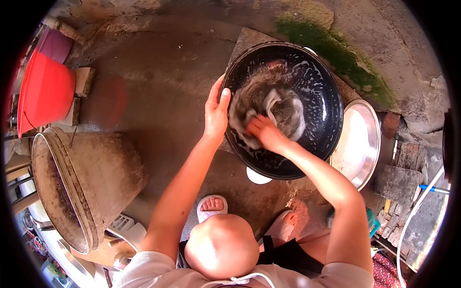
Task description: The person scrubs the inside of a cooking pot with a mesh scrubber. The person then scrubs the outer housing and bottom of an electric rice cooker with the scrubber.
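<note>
A large round black pan (317, 139), basin-like in shape, has white suds and greyish water streaked over its inside. My left hand (217, 113) grips its left rim, thumb over the edge and fingers outside. Inside the pan, my right hand (269, 134) presses down with bent fingers. Motion blurs the fingertips, and what lies under them is hidden in the suds. A whitish curled patch (272, 102) shows just beyond that hand; whether it is foam or cloth I cannot tell. White handles (258, 176) stick out beneath the pan.
A shiny metal basin (372, 137) stands right of the pan. To the left are a dirty bucket (91, 182), a red tub (45, 93) and a purple container (55, 44). A white hose (408, 221) runs along bricks at right. Green moss (326, 48) covers ground behind.
</note>
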{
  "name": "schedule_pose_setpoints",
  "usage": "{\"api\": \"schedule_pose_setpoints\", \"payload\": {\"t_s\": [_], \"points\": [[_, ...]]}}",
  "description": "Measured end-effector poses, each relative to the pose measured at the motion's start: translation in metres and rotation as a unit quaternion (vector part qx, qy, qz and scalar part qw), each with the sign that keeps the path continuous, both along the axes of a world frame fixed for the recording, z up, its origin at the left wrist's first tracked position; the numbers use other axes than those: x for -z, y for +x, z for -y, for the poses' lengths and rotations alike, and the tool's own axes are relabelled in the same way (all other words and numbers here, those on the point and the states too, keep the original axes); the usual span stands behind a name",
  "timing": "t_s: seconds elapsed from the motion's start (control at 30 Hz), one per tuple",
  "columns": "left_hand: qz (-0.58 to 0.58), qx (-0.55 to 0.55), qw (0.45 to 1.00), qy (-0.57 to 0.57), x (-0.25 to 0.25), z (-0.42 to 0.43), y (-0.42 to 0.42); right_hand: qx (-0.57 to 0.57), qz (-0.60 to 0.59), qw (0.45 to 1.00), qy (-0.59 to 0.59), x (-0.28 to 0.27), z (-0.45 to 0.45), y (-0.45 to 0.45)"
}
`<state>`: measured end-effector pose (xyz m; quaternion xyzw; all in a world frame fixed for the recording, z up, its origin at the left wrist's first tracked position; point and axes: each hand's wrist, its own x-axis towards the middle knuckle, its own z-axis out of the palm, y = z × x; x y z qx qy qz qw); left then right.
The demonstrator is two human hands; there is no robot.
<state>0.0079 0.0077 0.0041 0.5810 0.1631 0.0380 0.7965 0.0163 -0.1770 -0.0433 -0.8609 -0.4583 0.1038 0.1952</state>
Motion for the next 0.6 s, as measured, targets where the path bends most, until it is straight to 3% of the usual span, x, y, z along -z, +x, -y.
{"api": "schedule_pose_setpoints", "payload": {"t_s": [0.03,0.07,0.1,0.13,0.2,0.23,0.27,0.3,0.37,0.4,0.43,0.53,0.6], "points": [[0.001,0.003,1.0,-0.027,-0.001,0.0,-0.001,-0.038,-0.062,0.997,-0.026,-0.007,0.017,-0.005],[0.0,0.002,0.998,-0.056,0.0,0.0,-0.001,0.033,-0.103,0.993,0.053,-0.021,0.023,-0.007],[-0.001,0.005,0.997,-0.082,0.001,0.0,-0.001,0.069,-0.154,0.985,0.048,-0.034,0.028,-0.006],[0.016,0.009,0.997,-0.078,0.014,0.0,0.001,0.071,-0.136,0.983,0.101,-0.063,0.011,-0.007],[0.036,0.05,0.954,-0.292,0.018,-0.009,-0.004,0.061,-0.069,0.971,0.221,-0.077,-0.041,-0.012],[0.049,0.073,0.915,-0.393,0.021,-0.016,-0.003,0.048,-0.018,0.957,0.286,-0.075,-0.066,-0.007],[0.157,0.151,0.857,-0.467,0.051,-0.021,0.001,0.017,0.082,0.965,0.249,-0.065,-0.082,0.01],[-0.026,-0.017,0.929,-0.369,0.005,-0.012,-0.005,-0.01,0.178,0.962,0.207,-0.053,-0.092,0.035],[-0.05,-0.001,0.955,-0.292,0.023,-0.01,-0.003,-0.05,0.184,0.958,0.212,-0.041,-0.09,0.1],[-0.059,-0.031,0.964,-0.257,0.02,0.0,0.0,0.03,0.106,0.981,0.157,-0.051,-0.08,0.128],[-0.02,0.014,1.0,-0.01,0.01,0.0,-0.004,0.112,0.025,0.988,0.098,-0.063,-0.061,0.15],[-0.01,0.022,0.998,-0.063,0.004,-0.001,-0.006,0.193,0.341,0.92,-0.008,-0.049,0.031,0.183],[-0.008,0.014,0.995,-0.1,-0.001,0.001,-0.005,0.241,0.368,0.895,-0.079,-0.044,0.097,0.173]]}}
